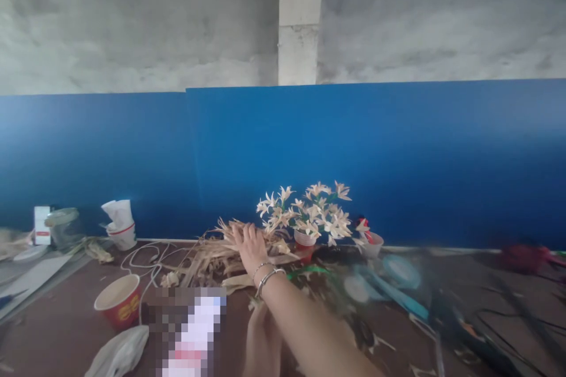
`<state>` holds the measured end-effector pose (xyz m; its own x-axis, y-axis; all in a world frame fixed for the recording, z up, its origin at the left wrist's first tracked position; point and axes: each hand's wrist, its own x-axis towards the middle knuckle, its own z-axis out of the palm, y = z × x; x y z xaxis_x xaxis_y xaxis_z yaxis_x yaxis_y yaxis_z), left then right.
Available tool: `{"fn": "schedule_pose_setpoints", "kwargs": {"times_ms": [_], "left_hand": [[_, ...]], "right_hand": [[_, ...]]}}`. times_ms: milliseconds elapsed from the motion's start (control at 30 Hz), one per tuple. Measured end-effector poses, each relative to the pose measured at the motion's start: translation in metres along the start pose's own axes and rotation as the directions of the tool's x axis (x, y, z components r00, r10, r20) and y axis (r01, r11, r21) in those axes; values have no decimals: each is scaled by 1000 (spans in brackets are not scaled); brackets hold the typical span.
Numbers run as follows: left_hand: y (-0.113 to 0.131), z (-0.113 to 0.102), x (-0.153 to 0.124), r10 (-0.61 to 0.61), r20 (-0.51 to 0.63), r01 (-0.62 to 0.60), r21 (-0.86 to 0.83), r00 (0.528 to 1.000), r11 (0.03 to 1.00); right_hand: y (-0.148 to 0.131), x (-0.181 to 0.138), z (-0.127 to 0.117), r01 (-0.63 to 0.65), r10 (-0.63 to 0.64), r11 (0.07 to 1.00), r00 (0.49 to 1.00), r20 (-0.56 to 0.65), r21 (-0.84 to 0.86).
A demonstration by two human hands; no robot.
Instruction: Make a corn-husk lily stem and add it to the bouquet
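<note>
My right hand point(248, 245) reaches forward across the table and lies with fingers stretched out on a pile of dried straw-coloured husks point(207, 259); two bangles sit on its wrist. My left hand point(262, 337) is low, under the right forearm, blurred and partly hidden. Just right of the husks stands a small cup of pale paper flowers point(309, 212).
A red paper cup point(118, 301) and a white crumpled bag point(119, 350) lie at the near left, beside a white cable point(145, 259). Stacked white cups point(120, 224), a glass jar point(62, 227) and a white box point(42, 225) stand by the blue wall panel point(398, 153). Blurred teal and dark objects point(398, 288) crowd the right.
</note>
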<state>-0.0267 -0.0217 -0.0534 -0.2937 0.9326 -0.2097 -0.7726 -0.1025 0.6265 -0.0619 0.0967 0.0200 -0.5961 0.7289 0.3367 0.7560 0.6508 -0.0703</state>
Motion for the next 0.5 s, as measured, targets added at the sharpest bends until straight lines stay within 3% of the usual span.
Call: {"fn": "schedule_pose_setpoints", "kwargs": {"times_ms": [167, 300, 367, 433, 500], "left_hand": [[2, 2, 0, -12, -45, 7, -121, 999, 993], [10, 4, 3, -15, -89, -1, -179, 996, 984], [14, 4, 5, -26, -95, 8, -184, 995, 983], [18, 4, 7, -36, -84, 19, -194, 996, 981], [22, 5, 8, -33, -66, 19, -205, 997, 978]], "right_hand": [[6, -9, -7, 64, -75, 987, 994, 74, 147], [23, -34, -48, 154, -241, 922, 946, 215, 355], [43, -57, -73, 138, -277, 889, 921, 273, 437], [67, -84, -92, 87, -248, 883, 920, 302, 461], [88, -112, -99, -68, -90, 874, 951, 297, 482]]}}
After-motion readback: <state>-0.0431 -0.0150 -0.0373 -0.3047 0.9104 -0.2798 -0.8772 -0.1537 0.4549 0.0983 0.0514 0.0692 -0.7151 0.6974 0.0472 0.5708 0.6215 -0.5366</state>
